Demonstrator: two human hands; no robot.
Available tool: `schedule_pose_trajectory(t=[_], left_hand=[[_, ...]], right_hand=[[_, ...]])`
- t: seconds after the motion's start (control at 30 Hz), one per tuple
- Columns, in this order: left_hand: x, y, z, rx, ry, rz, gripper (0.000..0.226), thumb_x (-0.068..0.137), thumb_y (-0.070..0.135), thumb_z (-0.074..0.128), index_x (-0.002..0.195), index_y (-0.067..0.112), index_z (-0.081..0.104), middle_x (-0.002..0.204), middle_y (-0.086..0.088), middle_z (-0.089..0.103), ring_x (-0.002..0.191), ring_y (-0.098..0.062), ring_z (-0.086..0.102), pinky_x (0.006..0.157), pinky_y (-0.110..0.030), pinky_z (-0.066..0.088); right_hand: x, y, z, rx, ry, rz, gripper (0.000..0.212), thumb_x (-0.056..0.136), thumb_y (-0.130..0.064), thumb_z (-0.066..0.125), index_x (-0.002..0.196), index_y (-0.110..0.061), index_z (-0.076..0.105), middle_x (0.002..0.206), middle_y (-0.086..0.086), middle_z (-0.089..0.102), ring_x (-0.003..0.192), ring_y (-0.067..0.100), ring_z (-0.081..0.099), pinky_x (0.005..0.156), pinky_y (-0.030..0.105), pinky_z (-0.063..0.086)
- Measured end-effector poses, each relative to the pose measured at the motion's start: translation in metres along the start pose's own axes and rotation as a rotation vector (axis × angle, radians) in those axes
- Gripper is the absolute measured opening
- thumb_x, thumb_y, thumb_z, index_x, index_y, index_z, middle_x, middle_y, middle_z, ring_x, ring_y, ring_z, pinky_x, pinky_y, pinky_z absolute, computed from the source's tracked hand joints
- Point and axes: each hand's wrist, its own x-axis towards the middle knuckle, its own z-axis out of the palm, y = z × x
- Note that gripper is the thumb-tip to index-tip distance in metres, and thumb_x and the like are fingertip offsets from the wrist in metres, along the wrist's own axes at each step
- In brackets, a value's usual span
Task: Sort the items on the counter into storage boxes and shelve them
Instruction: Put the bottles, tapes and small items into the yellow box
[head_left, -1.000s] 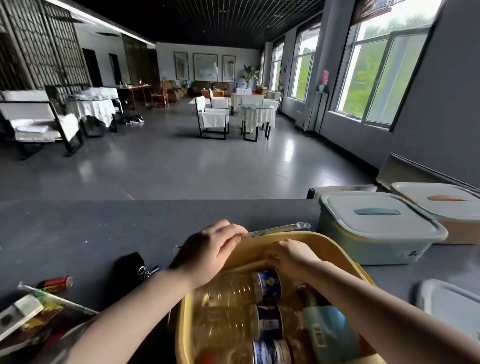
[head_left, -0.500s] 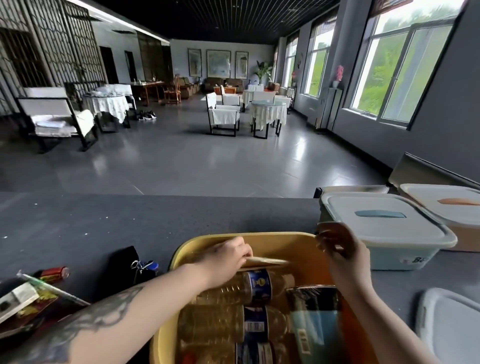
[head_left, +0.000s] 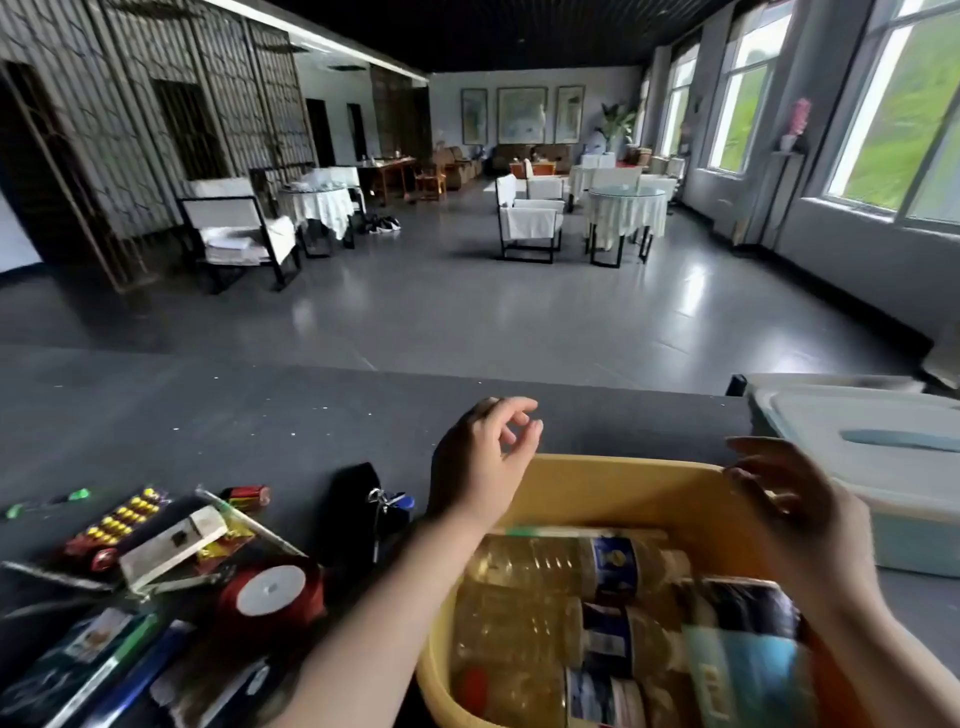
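A yellow storage box (head_left: 618, 480) stands on the dark counter (head_left: 234, 415) in front of me. Inside it lie three plastic bottles of yellow liquid (head_left: 550, 566) with blue labels, a thin flat strip (head_left: 582, 532) along the far side and a blue packet (head_left: 748, 675) at the right. My left hand (head_left: 480, 462) hovers over the box's far left corner, fingers loosely curled and empty. Above the box's right rim, my right hand (head_left: 795, 509) is spread and holds nothing.
Loose items lie on the counter at the left: a pill blister (head_left: 122, 519), a red battery (head_left: 247, 496), a roll of red tape (head_left: 270, 592), a black pouch with keys (head_left: 363, 506), pens and packets. A lidded pale green box (head_left: 883, 457) stands at the right.
My left hand has lifted out of the yellow box, leaving the thin strip inside. My right hand has drawn back over the right rim. The view has swung left, showing more loose items.
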Motion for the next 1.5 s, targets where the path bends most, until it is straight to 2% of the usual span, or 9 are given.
schedule_pose_trajectory(t=[0.13, 0.27, 0.4, 0.5, 0.6, 0.77, 1.1, 1.37, 1.5], left_hand=[[-0.042, -0.042, -0.087, -0.175, 0.493, -0.272, 0.018, 0.088, 0.034, 0.055, 0.098, 0.025, 0.067, 0.084, 0.015, 0.065, 0.073, -0.006, 0.058, 0.064, -0.011, 0.043], [-0.109, -0.105, -0.142, -0.022, 0.5, -0.488, 0.014, 0.09, 0.007, 0.06, 0.098, 0.016, 0.067, 0.082, 0.004, 0.065, 0.074, -0.009, 0.057, 0.067, -0.012, 0.044], [-0.17, -0.168, -0.197, 0.166, 0.471, -0.709, 0.023, 0.085, -0.004, 0.06, 0.097, 0.014, 0.068, 0.096, -0.002, 0.069, 0.083, -0.021, 0.063, 0.076, -0.039, 0.051], [-0.196, -0.201, -0.241, 0.237, 0.455, -0.768, 0.023, 0.085, -0.003, 0.06, 0.093, 0.018, 0.067, 0.094, -0.002, 0.07, 0.079, -0.018, 0.064, 0.069, -0.03, 0.046], [-0.201, -0.232, -0.274, 0.286, 0.424, -0.743, 0.035, 0.084, -0.002, 0.063, 0.089, 0.033, 0.063, 0.078, 0.005, 0.068, 0.069, -0.015, 0.063, 0.061, -0.032, 0.047], [-0.177, -0.295, -0.303, 0.391, 0.159, -0.642, 0.027, 0.084, -0.003, 0.062, 0.1, 0.017, 0.07, 0.098, 0.003, 0.068, 0.09, -0.018, 0.064, 0.085, -0.039, 0.052], [-0.148, -0.37, -0.336, 0.542, -0.384, -0.441, 0.022, 0.084, 0.029, 0.069, 0.106, 0.03, 0.071, 0.101, 0.013, 0.057, 0.1, -0.009, 0.048, 0.085, -0.023, 0.037], [-0.143, -0.374, -0.338, 0.523, -0.383, -0.4, 0.006, 0.084, 0.031, 0.068, 0.086, 0.025, 0.069, 0.095, 0.016, 0.055, 0.093, -0.008, 0.046, 0.08, -0.029, 0.038], [-0.144, -0.358, -0.338, 0.494, -0.189, -0.346, 0.002, 0.086, 0.022, 0.067, 0.085, 0.022, 0.068, 0.085, 0.016, 0.061, 0.081, -0.011, 0.057, 0.071, -0.03, 0.046]], right_hand=[[-0.027, -0.086, 0.041, 0.299, 0.005, -0.046, 0.02, 0.091, -0.028, 0.062, 0.104, -0.043, 0.065, 0.092, -0.021, 0.07, 0.08, 0.005, 0.068, 0.07, 0.023, 0.054], [-0.096, -0.176, 0.102, 0.409, -0.324, -0.216, 0.028, 0.077, -0.022, 0.061, 0.101, -0.034, 0.067, 0.09, -0.017, 0.07, 0.076, -0.001, 0.065, 0.06, 0.004, 0.043], [-0.16, -0.23, 0.172, 0.386, -0.788, -0.311, 0.043, 0.068, -0.046, 0.047, 0.11, -0.05, 0.057, 0.1, -0.023, 0.062, 0.093, -0.005, 0.059, 0.081, 0.011, 0.046], [-0.186, -0.246, 0.223, 0.374, -0.918, -0.31, 0.038, 0.068, -0.051, 0.043, 0.1, -0.055, 0.062, 0.097, -0.034, 0.059, 0.1, -0.014, 0.052, 0.083, 0.005, 0.041], [-0.192, -0.249, 0.27, 0.342, -0.913, -0.232, 0.038, 0.066, -0.046, 0.048, 0.101, -0.05, 0.063, 0.093, -0.033, 0.059, 0.096, -0.011, 0.053, 0.077, 0.005, 0.041], [-0.177, -0.242, 0.353, 0.175, -0.818, -0.191, 0.023, 0.082, -0.023, 0.065, 0.102, -0.035, 0.064, 0.1, -0.017, 0.065, 0.092, 0.007, 0.061, 0.076, 0.03, 0.051], [-0.129, -0.222, 0.449, -0.161, -0.772, -0.081, 0.033, 0.083, -0.033, 0.067, 0.114, -0.022, 0.063, 0.111, -0.002, 0.063, 0.104, 0.019, 0.054, 0.083, 0.032, 0.047], [-0.143, -0.206, 0.452, -0.244, -0.76, -0.051, 0.017, 0.085, -0.04, 0.066, 0.094, -0.027, 0.066, 0.098, -0.005, 0.066, 0.099, 0.019, 0.058, 0.073, 0.031, 0.047], [-0.135, -0.215, 0.436, -0.136, -0.686, -0.042, 0.015, 0.088, -0.035, 0.063, 0.089, -0.021, 0.065, 0.094, -0.002, 0.062, 0.083, 0.019, 0.058, 0.066, 0.031, 0.046]])
